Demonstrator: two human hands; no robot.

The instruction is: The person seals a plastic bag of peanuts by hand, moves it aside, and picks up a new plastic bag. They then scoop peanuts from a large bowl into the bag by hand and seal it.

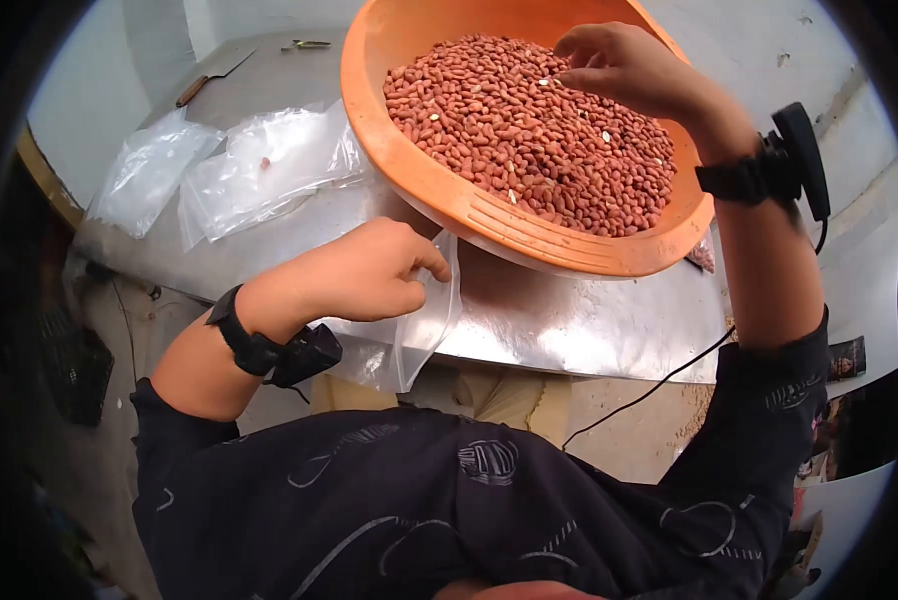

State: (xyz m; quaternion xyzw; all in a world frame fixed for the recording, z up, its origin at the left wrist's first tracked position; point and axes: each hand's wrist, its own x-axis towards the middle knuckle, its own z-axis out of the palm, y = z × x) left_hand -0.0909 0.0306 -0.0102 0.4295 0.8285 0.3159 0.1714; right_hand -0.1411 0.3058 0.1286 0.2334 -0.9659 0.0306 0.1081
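A large orange basin [449, 205], tilted toward me, holds a heap of red-skinned peanuts [509, 130]. Over the right part of the heap is my right hand [629, 68], its fingers bent, with a gap between thumb and forefinger and nothing visible in them. My left hand [374, 270] is closed on the upper edge of a clear plastic bag [431, 320], which hangs down past the table's front edge. The bag's contents, if any, cannot be made out. Both wrists carry black strapped devices.
More clear plastic bags [269, 165] lie left of the basin on the metal table [559, 335]. A knife [214, 80] and a small metal tool [305, 45] lie at the back left. A black cable [649, 400] runs from the right. A filled bag [704, 252] shows partly behind the basin.
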